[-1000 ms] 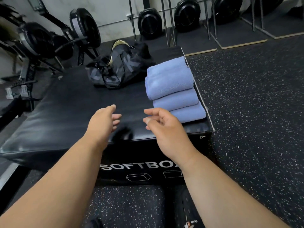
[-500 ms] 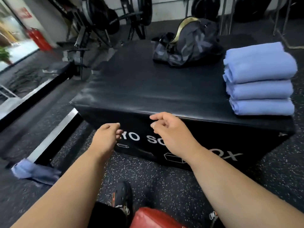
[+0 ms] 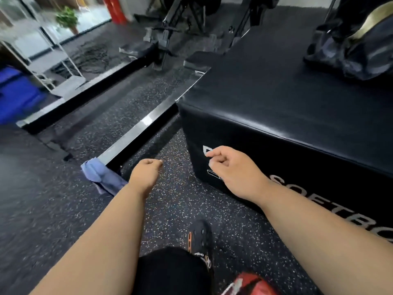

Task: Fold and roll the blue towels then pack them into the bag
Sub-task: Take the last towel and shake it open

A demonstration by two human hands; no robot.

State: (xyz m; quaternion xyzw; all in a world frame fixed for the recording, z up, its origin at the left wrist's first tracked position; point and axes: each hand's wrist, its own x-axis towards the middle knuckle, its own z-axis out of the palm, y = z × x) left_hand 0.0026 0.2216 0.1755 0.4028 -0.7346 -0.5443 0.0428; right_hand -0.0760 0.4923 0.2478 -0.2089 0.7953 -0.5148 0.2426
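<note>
Lying half-hidden behind left forearm, blue towel (image 3: 100, 177); hands (image 3: 146, 172) loosely curled, empty.

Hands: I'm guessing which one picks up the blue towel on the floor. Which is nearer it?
The left hand, beside the crumpled blue towel; the right hand hangs by the black box.

A single head-worn wide-angle camera looks forward and steeply down past both forearms, close over the speckled floor (image 3: 176, 201), with the black box's (image 3: 287, 116) near corner at right.
</note>
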